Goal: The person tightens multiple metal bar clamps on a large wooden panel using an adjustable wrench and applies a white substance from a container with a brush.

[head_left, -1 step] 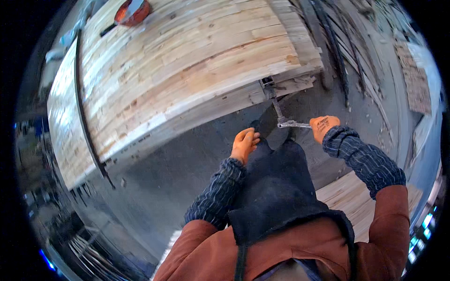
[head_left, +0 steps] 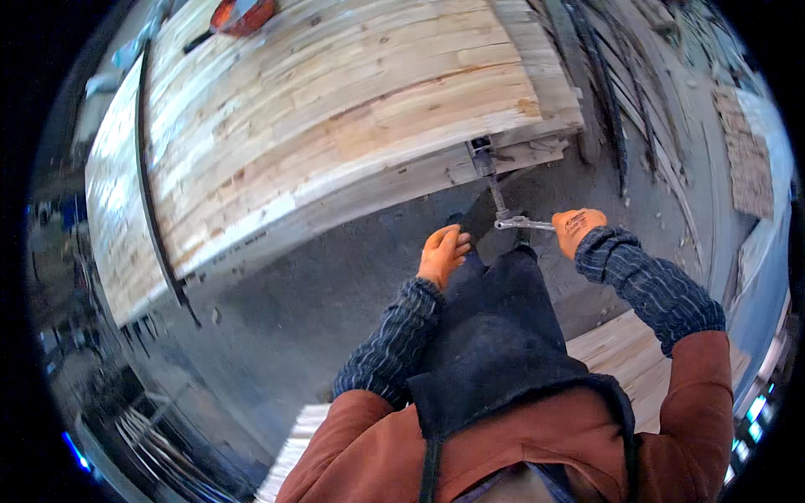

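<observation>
My right hand (head_left: 579, 230), in an orange glove, is closed around the handle of a metal wrench (head_left: 527, 223). The wrench's head sits at the near end of a threaded clamp screw (head_left: 497, 198). That screw runs to a clamp bracket (head_left: 480, 147) at the front edge of a large laminated wood panel (head_left: 335, 101). Also gloved in orange, my left hand (head_left: 444, 256) hovers in front of my apron, left of the wrench. Its fingers are curled in, and I see nothing in them.
A long dark clamp bar (head_left: 144, 168) lies across the panel's left part. At the far left rests a red bowl (head_left: 243, 15) with a dark handle. Metal bars (head_left: 608, 101) and wood strips lie on the floor to the right. More boards (head_left: 625, 348) are beside me at the lower right.
The view has shifted very slightly. My left hand sits a touch further right; my right hand keeps its grip on the wrench.
</observation>
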### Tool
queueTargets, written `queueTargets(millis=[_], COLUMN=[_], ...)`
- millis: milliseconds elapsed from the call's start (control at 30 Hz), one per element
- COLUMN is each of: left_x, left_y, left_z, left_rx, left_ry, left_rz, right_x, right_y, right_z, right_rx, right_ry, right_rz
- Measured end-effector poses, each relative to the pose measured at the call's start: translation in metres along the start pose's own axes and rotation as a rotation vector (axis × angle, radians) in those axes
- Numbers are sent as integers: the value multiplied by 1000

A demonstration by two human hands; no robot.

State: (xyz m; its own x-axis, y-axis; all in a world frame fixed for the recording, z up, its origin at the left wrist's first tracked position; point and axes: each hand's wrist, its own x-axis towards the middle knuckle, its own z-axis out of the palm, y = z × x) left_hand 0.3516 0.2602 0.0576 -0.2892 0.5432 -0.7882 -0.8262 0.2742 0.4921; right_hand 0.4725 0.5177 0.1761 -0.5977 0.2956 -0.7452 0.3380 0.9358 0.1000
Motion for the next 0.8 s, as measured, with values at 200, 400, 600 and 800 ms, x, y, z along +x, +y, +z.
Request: queueTargets(millis=[200, 400, 600, 800], left_x=[61, 105, 132, 127], left_y=[-44, -40, -46, -51], left_z=[44, 102, 120, 140], left_rx=[-459, -844, -902, -394], left_ry=[22, 166, 227, 651], left_rz=[-94, -168, -120, 182], right_x=[34, 52, 93, 172], right_y=[11, 28, 72, 87], right_z=[-26, -22, 42, 120], right_rx=[-52, -42, 117, 281], right_ry=[-131, -203, -169, -150], right_rz=[-211, -312, -383, -610])
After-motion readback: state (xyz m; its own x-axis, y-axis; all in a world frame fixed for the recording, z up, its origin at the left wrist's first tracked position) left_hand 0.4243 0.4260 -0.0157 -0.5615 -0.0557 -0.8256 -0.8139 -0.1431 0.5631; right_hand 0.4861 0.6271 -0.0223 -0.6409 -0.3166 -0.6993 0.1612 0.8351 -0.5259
